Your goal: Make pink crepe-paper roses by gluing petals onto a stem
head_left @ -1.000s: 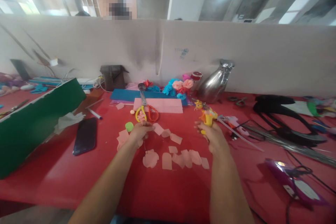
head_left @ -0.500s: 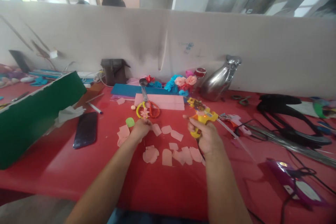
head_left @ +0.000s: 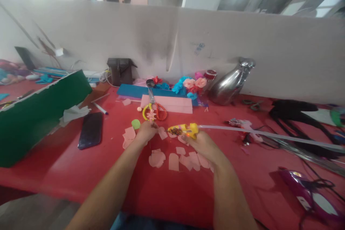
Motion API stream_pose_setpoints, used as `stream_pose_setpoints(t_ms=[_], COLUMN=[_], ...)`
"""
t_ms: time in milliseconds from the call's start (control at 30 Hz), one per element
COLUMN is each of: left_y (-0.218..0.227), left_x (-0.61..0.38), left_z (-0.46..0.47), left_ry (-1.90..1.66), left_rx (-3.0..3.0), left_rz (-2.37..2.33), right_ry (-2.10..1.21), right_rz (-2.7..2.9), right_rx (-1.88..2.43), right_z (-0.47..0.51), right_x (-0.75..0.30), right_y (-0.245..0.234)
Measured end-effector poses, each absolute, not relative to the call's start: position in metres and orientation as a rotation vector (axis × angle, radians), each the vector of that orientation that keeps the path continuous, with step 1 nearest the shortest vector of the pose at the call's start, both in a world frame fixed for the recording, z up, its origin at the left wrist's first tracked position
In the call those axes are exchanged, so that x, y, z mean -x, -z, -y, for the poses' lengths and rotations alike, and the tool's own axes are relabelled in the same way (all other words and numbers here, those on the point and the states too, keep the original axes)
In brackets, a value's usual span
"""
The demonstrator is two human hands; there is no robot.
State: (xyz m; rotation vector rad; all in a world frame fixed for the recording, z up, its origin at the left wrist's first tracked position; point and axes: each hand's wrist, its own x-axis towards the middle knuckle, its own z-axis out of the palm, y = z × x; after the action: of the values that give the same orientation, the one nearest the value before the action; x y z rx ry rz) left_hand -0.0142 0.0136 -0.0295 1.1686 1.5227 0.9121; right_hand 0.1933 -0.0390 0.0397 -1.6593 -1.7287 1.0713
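Note:
My right hand [head_left: 202, 143] is wrapped round a yellow hot glue gun [head_left: 192, 130], its dirty nozzle pointing left and a long clear glue stick [head_left: 237, 129] coming out of its back. My left hand [head_left: 147, 132] is closed in a pinch on a small pink paper flower [head_left: 151, 115] with pointed edges, which stands up above the fingers. The nozzle is to the right of that hand, apart from it. Cut pink paper petals [head_left: 174, 161] lie on the red table below and between the hands. Behind the flower rest scissors [head_left: 161, 112] with one yellow and one red handle.
A pink paper strip [head_left: 172, 104] and blue sheet lie behind the scissors. Crepe flowers [head_left: 190, 85] and a silver jug [head_left: 231, 82] stand by the wall. At left are a phone [head_left: 91, 130] and green board [head_left: 45, 115]; at right, a purple device [head_left: 309, 194] with cables.
My right hand has brought the glue gun left and down, turning it so the nozzle points towards my left hand. The left hand still pinches the flower. The view has shifted slightly.

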Motion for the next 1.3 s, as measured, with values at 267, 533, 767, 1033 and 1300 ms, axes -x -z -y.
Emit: stream_pose_setpoints(t_ms=[267,533,767,1033,1300], left_y=[0.027,0.027,0.031,0.033,0.030], left_x=[0.014,0.014,0.014,0.013,0.013], left_z=[-0.012,-0.012,-0.014,-0.013,-0.011], left_ry=[-0.847,-0.769,-0.774,-0.780,-0.766], left_rx=[-1.268,-1.350,-1.398,-1.426,-1.463], left_rz=[-1.601,-1.648,-1.644,-1.602,-1.600], right_ry=[-0.990,-0.869,-0.859,-0.855,-0.838], right_rz=[1.931,1.978,2.017,2.012,2.000], right_rx=[1.617,1.704,1.730,1.732,1.722], right_z=[0.040,0.040,0.038,0.039,0.040], right_x=[-0.189,-0.185,-0.182,-0.181,-0.180], right_y=[-0.037,-0.029,-0.028,-0.029,-0.030])
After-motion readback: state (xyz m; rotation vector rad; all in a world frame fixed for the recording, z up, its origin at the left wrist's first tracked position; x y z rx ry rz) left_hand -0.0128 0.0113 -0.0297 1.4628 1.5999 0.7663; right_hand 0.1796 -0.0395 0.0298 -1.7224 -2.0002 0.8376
